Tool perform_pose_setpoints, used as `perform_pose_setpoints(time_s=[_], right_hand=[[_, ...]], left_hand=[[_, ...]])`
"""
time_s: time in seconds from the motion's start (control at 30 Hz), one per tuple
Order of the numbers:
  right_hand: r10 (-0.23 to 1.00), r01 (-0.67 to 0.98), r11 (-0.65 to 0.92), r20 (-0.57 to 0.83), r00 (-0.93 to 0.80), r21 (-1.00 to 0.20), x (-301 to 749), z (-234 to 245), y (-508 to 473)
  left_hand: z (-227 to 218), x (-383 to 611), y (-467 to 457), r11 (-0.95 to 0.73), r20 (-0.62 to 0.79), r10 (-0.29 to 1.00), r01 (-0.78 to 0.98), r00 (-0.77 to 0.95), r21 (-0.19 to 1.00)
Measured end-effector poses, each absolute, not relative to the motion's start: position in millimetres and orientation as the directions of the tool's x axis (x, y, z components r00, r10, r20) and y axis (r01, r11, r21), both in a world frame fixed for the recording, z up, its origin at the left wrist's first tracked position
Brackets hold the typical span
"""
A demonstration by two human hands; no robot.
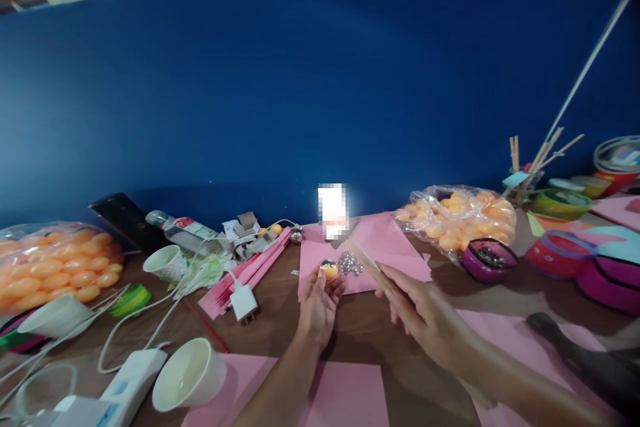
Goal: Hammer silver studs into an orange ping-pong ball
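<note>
My left hand (320,303) is raised over the brown table, its fingers closed on a small orange ball (329,271) with a shiny bit on top. My right hand (417,310) pinches a thin wooden stick (367,261) that slants up to the left, its tip near a pile of small silver beads (350,263). The beads lie on a pink paper sheet (370,243) just beyond both hands.
Clear bags of orange balls lie at left (55,267) and right (457,217). White paper cups (190,373), a charger (244,301), a power strip (120,387), a bottle (183,230), a magenta bowl (487,259), coloured bowls (563,203) and a blue wall behind.
</note>
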State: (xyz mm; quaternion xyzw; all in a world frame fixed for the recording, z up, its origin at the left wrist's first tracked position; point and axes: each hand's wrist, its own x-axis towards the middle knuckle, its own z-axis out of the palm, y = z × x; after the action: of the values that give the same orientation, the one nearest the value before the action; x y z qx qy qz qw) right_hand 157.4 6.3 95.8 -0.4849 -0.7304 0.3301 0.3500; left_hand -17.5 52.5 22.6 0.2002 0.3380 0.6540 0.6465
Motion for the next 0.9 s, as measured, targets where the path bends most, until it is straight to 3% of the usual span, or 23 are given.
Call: perform_pose_setpoints(time_s=[0.37, 0.5, 0.9], right_hand=[[0.925, 0.555, 0.298, 0.093, -0.368, -0.776, 156.5, 99.0, 4.6], [0.925, 0.582, 0.324, 0.122, -0.359, -0.746, 151.6, 90.7, 3.0], [0.931, 0.510, 0.282, 0.102, -0.352, -0.813, 145.2, 88.9, 11.7]], left_hand=[[19.9, -18.4, 52.9, 0.055, -0.177, 0.980, -0.744, -0.086, 0.666], [18.5, -18.1, 53.4, 0.043, -0.173, 0.980, -0.744, -0.098, 0.667], [22.4, -16.3, 51.9, 0.069, -0.200, 0.976, -0.742, -0.089, 0.667]])
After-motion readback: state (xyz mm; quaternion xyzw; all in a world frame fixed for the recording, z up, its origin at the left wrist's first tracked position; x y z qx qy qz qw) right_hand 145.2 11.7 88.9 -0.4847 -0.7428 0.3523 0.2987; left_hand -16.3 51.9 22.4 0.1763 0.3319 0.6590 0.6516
